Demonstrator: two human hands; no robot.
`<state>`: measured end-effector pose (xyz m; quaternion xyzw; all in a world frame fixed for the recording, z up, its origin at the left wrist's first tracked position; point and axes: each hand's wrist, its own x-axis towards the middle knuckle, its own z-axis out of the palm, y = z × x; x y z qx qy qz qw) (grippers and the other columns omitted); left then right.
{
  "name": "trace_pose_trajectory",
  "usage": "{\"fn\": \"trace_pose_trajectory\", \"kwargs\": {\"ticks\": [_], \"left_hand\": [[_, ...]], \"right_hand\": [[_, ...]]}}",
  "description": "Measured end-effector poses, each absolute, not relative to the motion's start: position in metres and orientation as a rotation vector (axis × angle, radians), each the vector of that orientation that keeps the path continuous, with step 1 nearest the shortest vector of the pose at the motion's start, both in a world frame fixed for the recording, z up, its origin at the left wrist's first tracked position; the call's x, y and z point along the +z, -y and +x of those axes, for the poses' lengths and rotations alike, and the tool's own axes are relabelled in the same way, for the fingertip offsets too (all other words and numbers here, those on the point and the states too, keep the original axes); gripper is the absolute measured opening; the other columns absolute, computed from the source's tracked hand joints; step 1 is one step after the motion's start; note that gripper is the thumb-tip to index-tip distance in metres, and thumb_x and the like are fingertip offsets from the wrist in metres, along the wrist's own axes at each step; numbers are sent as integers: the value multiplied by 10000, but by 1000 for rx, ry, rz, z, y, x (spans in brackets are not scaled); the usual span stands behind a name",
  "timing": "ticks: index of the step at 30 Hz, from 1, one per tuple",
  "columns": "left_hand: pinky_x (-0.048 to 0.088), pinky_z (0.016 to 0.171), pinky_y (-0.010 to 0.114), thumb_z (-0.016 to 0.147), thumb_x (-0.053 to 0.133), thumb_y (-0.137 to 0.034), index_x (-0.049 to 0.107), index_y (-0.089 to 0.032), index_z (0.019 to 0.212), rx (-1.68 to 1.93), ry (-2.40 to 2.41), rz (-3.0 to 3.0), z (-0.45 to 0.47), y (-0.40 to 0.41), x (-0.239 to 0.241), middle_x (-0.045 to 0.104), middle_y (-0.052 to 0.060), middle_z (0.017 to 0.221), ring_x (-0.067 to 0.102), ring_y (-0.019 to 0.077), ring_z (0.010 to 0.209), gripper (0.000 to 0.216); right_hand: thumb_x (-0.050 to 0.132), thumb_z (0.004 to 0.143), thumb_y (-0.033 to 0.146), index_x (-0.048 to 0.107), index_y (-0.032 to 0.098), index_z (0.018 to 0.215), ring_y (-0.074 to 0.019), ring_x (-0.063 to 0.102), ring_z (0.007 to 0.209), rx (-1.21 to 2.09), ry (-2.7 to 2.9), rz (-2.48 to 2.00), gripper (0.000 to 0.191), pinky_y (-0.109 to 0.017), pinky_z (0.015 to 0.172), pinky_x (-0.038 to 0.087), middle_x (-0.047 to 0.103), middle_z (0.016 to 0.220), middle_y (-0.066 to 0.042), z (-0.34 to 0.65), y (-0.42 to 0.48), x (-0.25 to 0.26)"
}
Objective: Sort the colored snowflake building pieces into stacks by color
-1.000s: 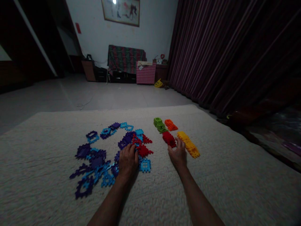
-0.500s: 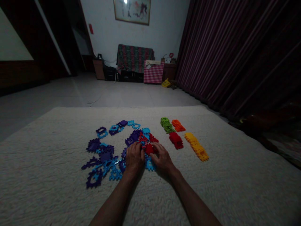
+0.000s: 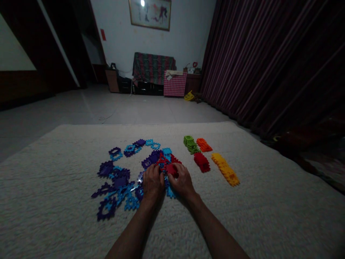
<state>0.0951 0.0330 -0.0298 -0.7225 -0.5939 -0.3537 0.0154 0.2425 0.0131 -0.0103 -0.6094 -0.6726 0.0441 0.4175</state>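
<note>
Between the thumb and fingers of my right hand (image 3: 183, 181) is a red interlocking plastic tile (image 3: 171, 169) with a notched edge. My left hand (image 3: 152, 181) is beside it, fingers bent down over the pile; what they press on is hidden beneath them. More red tiles (image 3: 162, 160) lie just beyond both hands, mixed with light blue tiles (image 3: 167, 151) and purple tiles (image 3: 154, 156). Left of my left hand, purple and light blue tiles spread out, among them a purple square (image 3: 121, 181) and a purple frame tile (image 3: 106, 209).
Stacked rows of tiles stand to the right: green (image 3: 191, 144), orange (image 3: 204, 145), red (image 3: 202, 162) and yellow (image 3: 225, 169). All lie on a pale quilted mat (image 3: 256, 208). Beyond are a tiled floor (image 3: 151, 109), low furniture and a dark curtain (image 3: 242, 61).
My right hand has shifted slightly left and tilted the red tile it holds. My left hand stays almost in place, and the view has shifted a little.
</note>
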Motion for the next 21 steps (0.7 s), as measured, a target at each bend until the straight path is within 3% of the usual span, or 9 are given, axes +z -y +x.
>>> {"fn": "trace_pose_trajectory", "kwargs": {"ticks": [5,11,21], "left_hand": [[467,1032,474,928,512,-214,653,-185,1151,-1107,1861,-2267,95,-32,-27,654,151,1265,601,297,1182,265],[460,1028,471,930,515,-216,655,-170,1162,-1084,1857,-2265,96,-33,-29,659,152,1272,595,302,1186,275],[465,1010,454,926,518,-203,667,-186,1122,-1086,1842,-2268,95,-31,-25,682,131,1229,612,292,1156,246]], "right_hand": [[598,850,305,651,169,1207,-267,643,1100,61,1654,-1540,386,-430,984,518,711,1181,-143,253,-16,-15],[567,784,195,665,156,1174,-277,624,1072,8,1613,-1737,404,-439,1004,495,706,1140,-138,278,-13,-9],[643,822,271,694,170,1091,-271,632,1036,121,1717,-1764,292,-412,978,502,703,1100,-127,282,-11,3]]}}
